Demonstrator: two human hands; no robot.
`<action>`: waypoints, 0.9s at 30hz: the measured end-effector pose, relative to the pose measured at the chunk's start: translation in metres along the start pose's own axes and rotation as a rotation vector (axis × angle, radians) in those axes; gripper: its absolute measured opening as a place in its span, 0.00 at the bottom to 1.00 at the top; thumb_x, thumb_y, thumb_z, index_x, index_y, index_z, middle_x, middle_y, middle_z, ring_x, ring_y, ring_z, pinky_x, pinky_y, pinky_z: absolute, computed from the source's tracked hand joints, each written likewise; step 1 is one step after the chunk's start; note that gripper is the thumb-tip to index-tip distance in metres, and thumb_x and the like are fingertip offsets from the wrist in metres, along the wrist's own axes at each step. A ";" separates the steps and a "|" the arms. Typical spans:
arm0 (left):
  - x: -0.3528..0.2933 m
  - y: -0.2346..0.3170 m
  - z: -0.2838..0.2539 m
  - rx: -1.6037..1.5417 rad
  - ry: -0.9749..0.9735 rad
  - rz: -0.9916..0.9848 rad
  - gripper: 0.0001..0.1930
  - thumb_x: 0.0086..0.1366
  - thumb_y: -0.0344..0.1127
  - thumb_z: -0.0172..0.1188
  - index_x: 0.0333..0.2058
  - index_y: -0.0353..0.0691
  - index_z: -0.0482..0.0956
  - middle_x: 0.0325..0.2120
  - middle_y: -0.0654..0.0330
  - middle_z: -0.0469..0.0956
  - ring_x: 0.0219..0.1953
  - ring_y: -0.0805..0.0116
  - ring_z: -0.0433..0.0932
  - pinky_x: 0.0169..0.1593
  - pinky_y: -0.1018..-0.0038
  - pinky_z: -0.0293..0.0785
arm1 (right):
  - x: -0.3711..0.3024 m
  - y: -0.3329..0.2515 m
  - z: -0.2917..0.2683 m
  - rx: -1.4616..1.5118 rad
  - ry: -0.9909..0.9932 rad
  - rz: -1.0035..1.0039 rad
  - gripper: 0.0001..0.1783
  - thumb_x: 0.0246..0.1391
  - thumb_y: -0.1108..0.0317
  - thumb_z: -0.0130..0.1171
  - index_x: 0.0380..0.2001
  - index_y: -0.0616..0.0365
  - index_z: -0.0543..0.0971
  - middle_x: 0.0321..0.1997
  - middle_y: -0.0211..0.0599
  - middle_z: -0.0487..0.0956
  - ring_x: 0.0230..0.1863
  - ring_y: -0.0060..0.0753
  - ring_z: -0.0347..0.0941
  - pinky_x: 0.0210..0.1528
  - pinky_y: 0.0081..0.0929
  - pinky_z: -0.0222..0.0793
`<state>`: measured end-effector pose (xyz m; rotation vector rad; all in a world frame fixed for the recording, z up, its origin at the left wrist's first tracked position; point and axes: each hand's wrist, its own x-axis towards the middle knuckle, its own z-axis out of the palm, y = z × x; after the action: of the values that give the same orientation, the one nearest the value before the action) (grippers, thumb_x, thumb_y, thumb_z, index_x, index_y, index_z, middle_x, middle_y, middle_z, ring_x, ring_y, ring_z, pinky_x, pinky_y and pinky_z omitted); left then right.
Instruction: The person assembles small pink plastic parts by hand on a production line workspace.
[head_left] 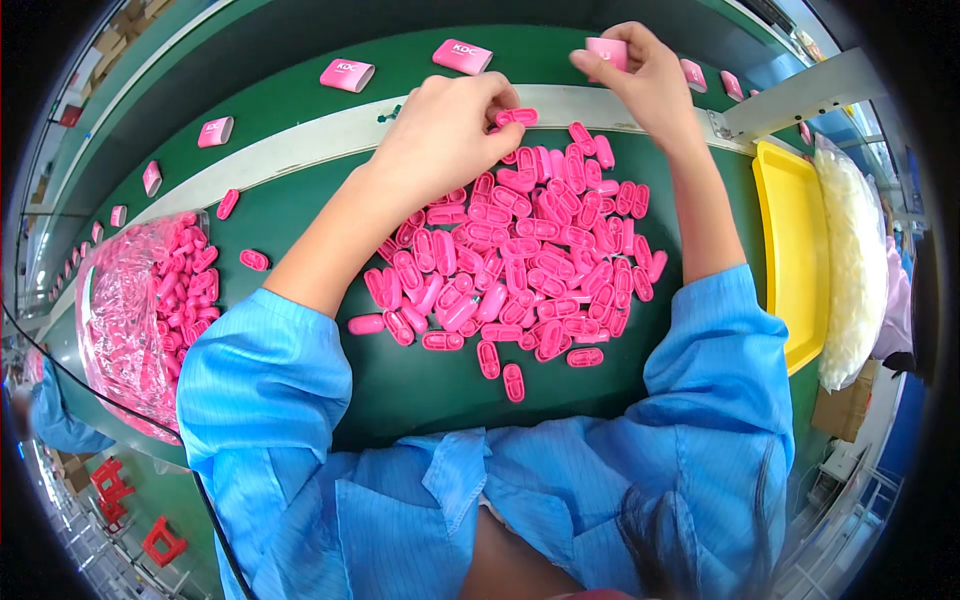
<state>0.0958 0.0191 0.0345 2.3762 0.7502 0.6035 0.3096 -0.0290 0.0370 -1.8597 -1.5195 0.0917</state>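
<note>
My left hand point(452, 118) pinches one pink oval plastic cap point(517, 117) between thumb and fingers, just above the near edge of the belt. Up at the belt, my right hand point(645, 82) is closed round a pale pink plastic case point(607, 52), thumb on one side and fingers on the other. Below both hands spreads a heap of pink oval caps point(538, 229), many with their hollow side up. Two pink cases lie on the belt to the left of my right hand, a nearer case point(463, 57) and a farther-left case point(347, 74).
A green conveyor belt point(400, 66) carries more pink cases point(216, 131) in a curved row. A pale rail point(300, 152) borders it. At left lies a clear bag of pink caps point(125, 310); at right are a yellow tray point(797, 255) and a bag of whitish pieces point(850, 265).
</note>
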 end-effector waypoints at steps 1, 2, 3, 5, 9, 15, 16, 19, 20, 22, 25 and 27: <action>-0.001 -0.001 -0.001 -0.003 -0.001 0.004 0.11 0.50 0.34 0.61 0.31 0.33 0.76 0.24 0.54 0.76 0.26 0.70 0.77 0.33 0.77 0.73 | -0.007 -0.005 0.005 0.292 -0.099 0.011 0.17 0.46 0.61 0.61 0.35 0.60 0.72 0.30 0.32 0.75 0.32 0.21 0.71 0.33 0.18 0.66; -0.001 -0.004 -0.001 -0.129 -0.004 -0.042 0.12 0.51 0.33 0.61 0.33 0.33 0.76 0.25 0.56 0.77 0.28 0.74 0.76 0.34 0.79 0.72 | -0.012 -0.010 0.008 0.584 -0.198 0.025 0.16 0.48 0.62 0.60 0.36 0.59 0.71 0.29 0.29 0.74 0.31 0.17 0.69 0.31 0.15 0.65; -0.001 -0.008 -0.001 -0.254 -0.008 -0.088 0.13 0.52 0.32 0.61 0.35 0.33 0.75 0.26 0.59 0.77 0.29 0.77 0.75 0.35 0.81 0.71 | -0.017 -0.017 0.010 0.579 -0.196 0.029 0.16 0.48 0.62 0.60 0.36 0.59 0.71 0.29 0.29 0.74 0.31 0.17 0.69 0.31 0.15 0.65; -0.003 -0.018 0.004 -0.467 0.005 -0.120 0.14 0.51 0.33 0.61 0.36 0.32 0.76 0.26 0.59 0.77 0.30 0.77 0.75 0.35 0.81 0.71 | -0.027 -0.032 0.015 0.834 -0.340 0.240 0.12 0.51 0.65 0.57 0.36 0.60 0.71 0.30 0.30 0.75 0.33 0.18 0.70 0.33 0.15 0.66; -0.007 -0.020 0.007 -0.855 -0.051 -0.247 0.15 0.54 0.32 0.60 0.40 0.32 0.74 0.29 0.62 0.76 0.31 0.79 0.73 0.36 0.84 0.69 | -0.040 -0.036 0.014 1.064 -0.311 0.286 0.12 0.52 0.69 0.54 0.39 0.63 0.70 0.35 0.33 0.75 0.40 0.21 0.70 0.41 0.18 0.67; -0.005 -0.019 0.007 -0.903 -0.064 -0.317 0.16 0.56 0.35 0.59 0.43 0.34 0.74 0.27 0.63 0.76 0.24 0.81 0.71 0.30 0.86 0.68 | -0.037 -0.026 0.014 0.962 -0.270 0.208 0.20 0.48 0.71 0.57 0.44 0.67 0.69 0.39 0.38 0.76 0.38 0.23 0.71 0.43 0.19 0.66; -0.007 -0.019 0.007 -0.903 -0.066 -0.322 0.16 0.56 0.35 0.59 0.43 0.34 0.74 0.27 0.63 0.76 0.24 0.81 0.71 0.30 0.86 0.68 | -0.040 -0.026 0.016 1.012 -0.283 0.218 0.19 0.48 0.71 0.57 0.44 0.66 0.69 0.38 0.37 0.76 0.37 0.23 0.71 0.42 0.18 0.66; -0.009 -0.016 0.004 -0.595 0.085 -0.206 0.16 0.54 0.36 0.61 0.39 0.33 0.76 0.28 0.61 0.78 0.29 0.76 0.74 0.37 0.81 0.69 | -0.041 -0.030 0.018 1.037 -0.374 0.224 0.16 0.51 0.71 0.55 0.43 0.65 0.68 0.38 0.36 0.75 0.38 0.22 0.72 0.42 0.17 0.68; -0.009 -0.017 0.004 -0.596 0.082 -0.211 0.16 0.54 0.36 0.61 0.39 0.33 0.76 0.28 0.61 0.78 0.29 0.76 0.74 0.37 0.81 0.69 | -0.041 -0.030 0.018 1.039 -0.376 0.229 0.16 0.51 0.71 0.55 0.43 0.65 0.68 0.38 0.36 0.75 0.38 0.22 0.72 0.42 0.17 0.68; -0.007 -0.017 0.006 -0.505 0.101 -0.124 0.16 0.54 0.36 0.60 0.39 0.33 0.76 0.28 0.61 0.77 0.30 0.77 0.74 0.36 0.82 0.69 | -0.040 -0.030 0.015 0.980 -0.363 0.227 0.16 0.51 0.70 0.55 0.42 0.65 0.69 0.38 0.36 0.75 0.36 0.23 0.73 0.41 0.18 0.70; -0.008 -0.012 0.003 -0.607 -0.021 -0.249 0.19 0.53 0.36 0.61 0.43 0.34 0.74 0.29 0.61 0.78 0.31 0.78 0.73 0.36 0.83 0.69 | -0.040 -0.023 0.012 0.917 -0.353 0.221 0.16 0.50 0.69 0.57 0.42 0.64 0.70 0.37 0.36 0.75 0.36 0.23 0.73 0.40 0.18 0.69; -0.008 -0.014 0.006 -0.713 -0.053 -0.234 0.19 0.54 0.35 0.59 0.45 0.34 0.73 0.30 0.60 0.77 0.32 0.78 0.73 0.37 0.83 0.69 | -0.035 -0.015 0.007 0.878 -0.348 0.225 0.16 0.49 0.69 0.57 0.41 0.65 0.70 0.37 0.37 0.76 0.36 0.23 0.73 0.40 0.17 0.69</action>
<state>0.0878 0.0215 0.0194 1.6201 0.6396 0.5824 0.2836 -0.0561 0.0271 -1.3030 -1.1718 1.0546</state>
